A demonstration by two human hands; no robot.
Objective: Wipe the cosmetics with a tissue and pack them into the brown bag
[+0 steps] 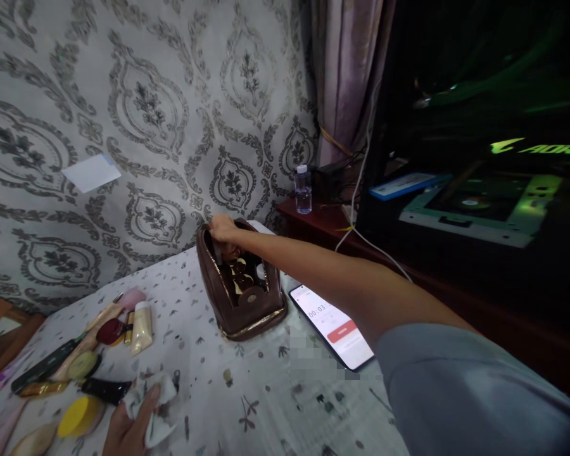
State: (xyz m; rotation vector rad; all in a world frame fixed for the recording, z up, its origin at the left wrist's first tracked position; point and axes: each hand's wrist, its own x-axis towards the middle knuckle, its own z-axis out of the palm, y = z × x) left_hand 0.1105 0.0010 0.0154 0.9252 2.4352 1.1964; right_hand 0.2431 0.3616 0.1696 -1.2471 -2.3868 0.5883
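My left hand (133,415), low at the left, pinches a crumpled white wipe (160,428) just above the patterned sheet. A black tube (105,390) lies beside that hand, with a yellow round jar (80,416) to its left. My right hand (224,232) reaches into the far end of an unzipped brown cosmetic bag (209,278); its fingers are hidden inside, so what they hold does not show. Within the bag are gold-rimmed dark round items (241,273) and something white at the right wall.
Several cosmetics lie at left, including a cream tube (142,326), a pink sponge (133,298) and a dark green long item (47,366). A phone (332,326) showing a timer lies under my right arm. A water bottle (303,190) stands on the red-brown table (308,221) beside a dark computer case.
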